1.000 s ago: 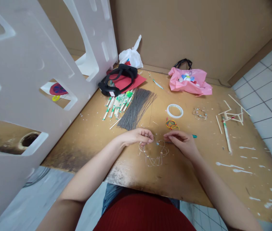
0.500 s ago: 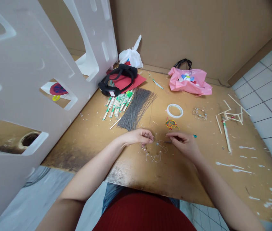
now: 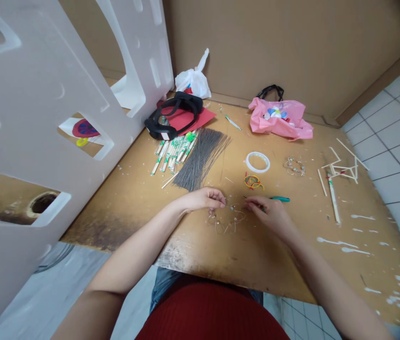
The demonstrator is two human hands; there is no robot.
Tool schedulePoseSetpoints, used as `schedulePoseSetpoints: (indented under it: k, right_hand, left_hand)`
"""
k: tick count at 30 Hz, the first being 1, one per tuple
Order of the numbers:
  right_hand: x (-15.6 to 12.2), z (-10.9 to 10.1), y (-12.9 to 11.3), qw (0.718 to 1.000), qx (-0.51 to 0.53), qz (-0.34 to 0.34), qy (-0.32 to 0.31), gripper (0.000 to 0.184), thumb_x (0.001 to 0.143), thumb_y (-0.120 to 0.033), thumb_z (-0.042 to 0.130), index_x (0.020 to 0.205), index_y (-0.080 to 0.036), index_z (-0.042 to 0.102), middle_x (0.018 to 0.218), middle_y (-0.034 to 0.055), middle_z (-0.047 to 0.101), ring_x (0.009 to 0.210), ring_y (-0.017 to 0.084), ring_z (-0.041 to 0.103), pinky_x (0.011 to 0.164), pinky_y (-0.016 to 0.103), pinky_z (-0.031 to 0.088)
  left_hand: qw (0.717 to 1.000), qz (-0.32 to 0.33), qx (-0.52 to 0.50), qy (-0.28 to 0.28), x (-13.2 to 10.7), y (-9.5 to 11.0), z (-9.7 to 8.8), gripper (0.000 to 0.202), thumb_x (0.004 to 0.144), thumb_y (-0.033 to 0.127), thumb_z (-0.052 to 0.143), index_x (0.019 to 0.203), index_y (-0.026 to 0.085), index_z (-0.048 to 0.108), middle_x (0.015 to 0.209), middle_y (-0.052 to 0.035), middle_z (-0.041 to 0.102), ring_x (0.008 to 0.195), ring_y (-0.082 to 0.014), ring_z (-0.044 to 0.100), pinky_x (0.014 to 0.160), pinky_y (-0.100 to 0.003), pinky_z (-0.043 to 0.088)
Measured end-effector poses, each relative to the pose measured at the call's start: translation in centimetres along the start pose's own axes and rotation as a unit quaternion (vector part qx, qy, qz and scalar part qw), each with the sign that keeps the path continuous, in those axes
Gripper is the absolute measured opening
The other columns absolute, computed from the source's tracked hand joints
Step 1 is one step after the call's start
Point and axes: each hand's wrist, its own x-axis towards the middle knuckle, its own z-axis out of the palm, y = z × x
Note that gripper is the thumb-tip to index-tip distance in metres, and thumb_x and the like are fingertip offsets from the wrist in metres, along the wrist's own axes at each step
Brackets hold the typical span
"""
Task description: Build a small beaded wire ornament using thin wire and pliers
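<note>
- Here on the brown tabletop [image 3: 132,198], the left hand [image 3: 208,197] leans in from the side, thumb and fingertips pinched narrow on the upper end of a beaded wire ring [image 3: 235,219].
- That ring sits between the two hands, low in front of the red top [image 3: 210,314], its thin loops fanning toward the near table edge.
- Across the gap comes the right hand [image 3: 268,212], fingers drawn close together just beside the ring; whether they grip anything, I can't tell from here.
- A teal-handled tool [image 3: 279,199] pokes out behind that hand, partly hidden; held or simply lying there, I can't say.
- Just beyond, a tangle of coloured bands [image 3: 254,182], yellow, red and green, and behind it a white roll of tape [image 3: 258,171] lying flat.
- Over to the right, a second beaded ring [image 3: 302,168] rests on the wood, with a frame of pale sticks [image 3: 341,174] past it.
- Beyond the left hand, a thick spread of grey wires [image 3: 201,160] lies beside the green-and-white wrapped sticks [image 3: 173,153].
- At the back: black headgear [image 3: 162,132] on a red sheet [image 3: 205,120], a knotted white bag [image 3: 194,82], and an open pink bag [image 3: 301,125].
</note>
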Motion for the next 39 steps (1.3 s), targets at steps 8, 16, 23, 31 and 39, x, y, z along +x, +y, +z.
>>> schedulePoseSetpoints:
  k: [8,16,23,31,39]
  right_hand:
    - [-0.2,-1.0,0.7,0.999,0.003,0.043,-0.009,0.034,0.08,-0.027,0.054,0.11,-0.018,0.065,0.09,0.0075,0.074,0.083,0.023,0.068,0.076,0.037,0.052]
    - [0.3,-1.8,-0.4,0.993,0.082,0.082,-0.036,0.026,0.078,-0.022,0.051,0.097,-0.019,0.069,0.082,0.0056,0.074,0.066,0.019,0.069,0.064,0.031,0.054]
    - [-0.2,-1.7,-2.4,0.999,0.043,-0.013,0.023,0.022,0.083,-0.026,0.05,0.094,-0.02,0.069,0.083,0.0043,0.073,0.072,0.017,0.068,0.066,0.027,0.052]
    - [0.8,0.2,-4.4,0.997,-0.011,-0.076,-0.026,0.021,0.084,-0.02,0.047,0.091,-0.02,0.068,0.08,0.003,0.072,0.067,0.014,0.064,0.059,0.023,0.044]
    - [1.4,0.5,-4.2,0.996,0.021,-0.045,-0.078,0.022,0.084,-0.023,0.046,0.088,-0.02,0.067,0.073,0.0023,0.07,0.063,0.015,0.061,0.059,0.024,0.043]
  left_hand:
    - [1.0,-0.004,0.013,0.003,0.3,-0.4,0.0,0.023,0.063,0.024,0.069,0.079,0.01,0.059,0.068,0.0028,0.056,0.05,-0.004,0.047,0.049,-0.019,0.04]
    - [0.999,0.02,0.028,0.031,0.7,-0.7,0.6,0.028,0.064,0.032,0.07,0.079,0.011,0.059,0.069,0.0025,0.054,0.051,-0.0041,0.047,0.049,-0.019,0.04]
    - [0.998,0.029,0.044,0.039,1.0,-1.1,0.5,0.029,0.065,0.033,0.069,0.079,0.011,0.058,0.07,0.0019,0.054,0.053,-0.0056,0.049,0.051,-0.021,0.044]
    - [0.998,0.024,0.045,0.03,0.8,-0.9,0.5,0.025,0.067,0.029,0.069,0.079,0.011,0.057,0.069,0.0027,0.054,0.052,-0.0043,0.049,0.051,-0.018,0.043]
    - [0.997,0.021,0.068,0.017,0.8,-0.9,0.4,0.022,0.068,0.028,0.065,0.08,0.012,0.057,0.071,0.0018,0.055,0.056,-0.0057,0.049,0.053,-0.019,0.042]
